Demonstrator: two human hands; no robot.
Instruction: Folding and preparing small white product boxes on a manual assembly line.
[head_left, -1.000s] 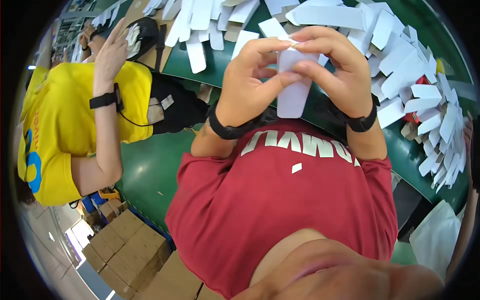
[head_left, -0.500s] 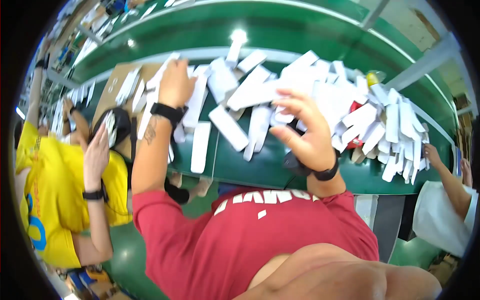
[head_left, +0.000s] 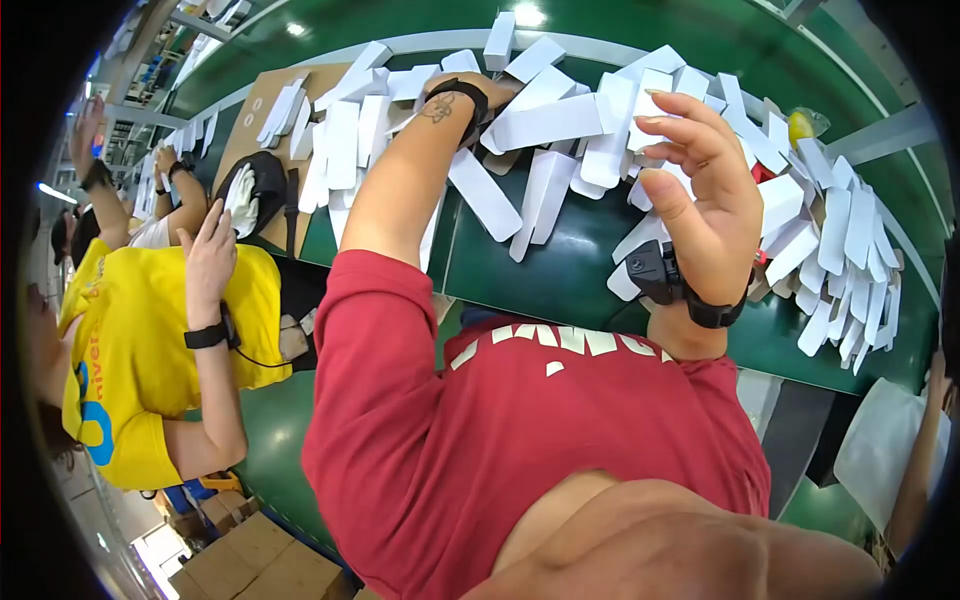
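left hand reaches far, fingers buried among flat white folded cardboard cartons, state unclear | right hand raised, fingers spread, empty | cartons heaped just beyond fingertips on green bench | light, stiff, crushable; pinch long edges

White flat oblong boxes lie heaped across the upper middle and right of the frame on a green table, more on a brown cardboard sheet at upper left. Brown cardboard cartons stand at the lower left edge.
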